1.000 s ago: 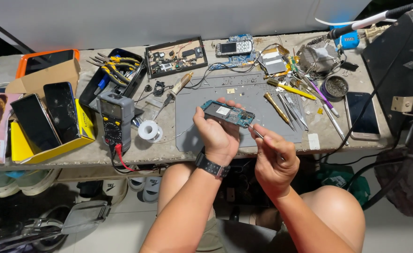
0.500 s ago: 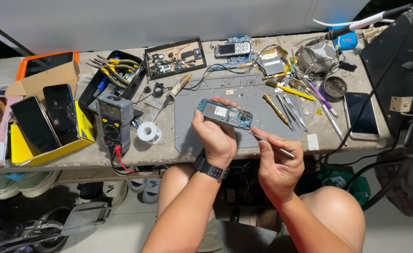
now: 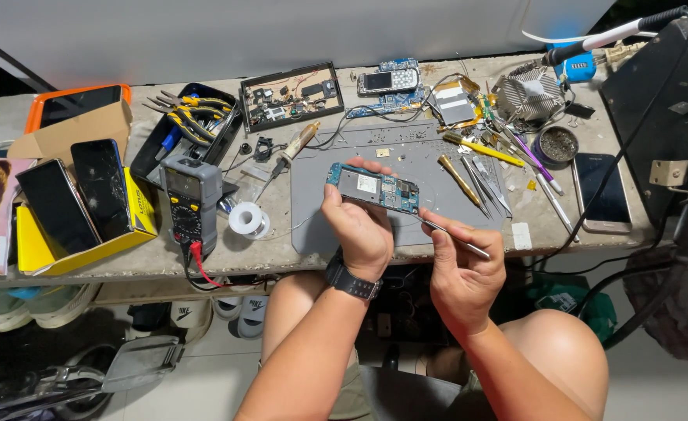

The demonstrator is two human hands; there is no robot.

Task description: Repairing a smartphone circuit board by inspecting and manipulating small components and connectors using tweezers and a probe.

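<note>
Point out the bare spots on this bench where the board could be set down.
Freest is the grey mat left of the left hand holding the board. A smaller bare strip lies on the mat's far edge below the keypad phone. Right of the mat is crowded: tweezers and smartphone. The right hand holds a metal tool.

Left hand [image 3: 359, 226] grips the circuit board [image 3: 373, 188] above the grey mat [image 3: 336, 210]; right hand [image 3: 462, 269] pinches tweezers [image 3: 454, 236] just beside the board's edge.
</note>
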